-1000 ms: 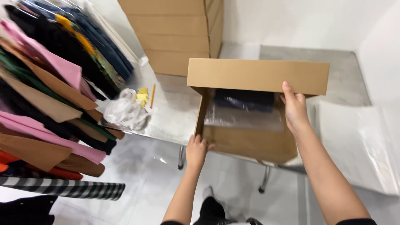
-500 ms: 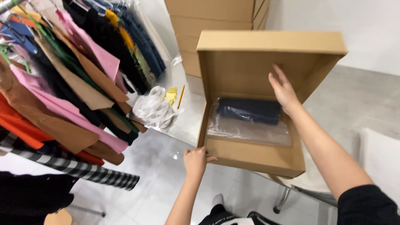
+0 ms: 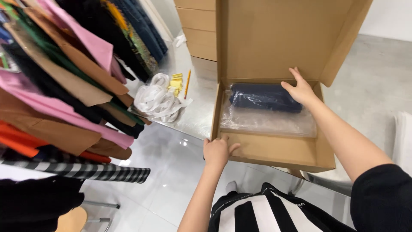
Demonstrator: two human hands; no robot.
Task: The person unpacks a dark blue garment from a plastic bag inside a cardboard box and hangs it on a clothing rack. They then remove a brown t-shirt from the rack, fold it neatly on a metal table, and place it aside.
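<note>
Gripping the near left corner of the open cardboard mailer box point(image 3: 274, 150), the left hand point(image 3: 217, 151) has its fingers curled over the front wall, which pins the shallow tray against the edge of the glossy white table point(image 3: 195, 116) where it partly overhangs. The right hand point(image 3: 300, 89) lies open and flat, fingers spread at the back of the tray where the hinged lid point(image 3: 279, 38) rises, holding nothing; its palm rests against the far end of the folded dark navy garment point(image 3: 264, 97), apparently seating it against the rear wall. That garment sits in a clear plastic bag point(image 3: 266, 120), whose loose, crinkled surplus spreads toward the person over the bare brown floor of the box. The lid stands upright with its side flaps splayed, keeping the interior fully exposed. No label or printing shows on the box's plain kraft surfaces. Left of it on the table lie a heap of white cloth tape or straps point(image 3: 156, 101), a small stack of yellow tags point(image 3: 175, 82) and a yellow pencil point(image 3: 187, 83). Behind stands a pile of plain closed cardboard cartons point(image 3: 197, 30). A rack of hanging clothes point(image 3: 64, 86) in pink, tan, orange, green and black crowds the left side.
</note>
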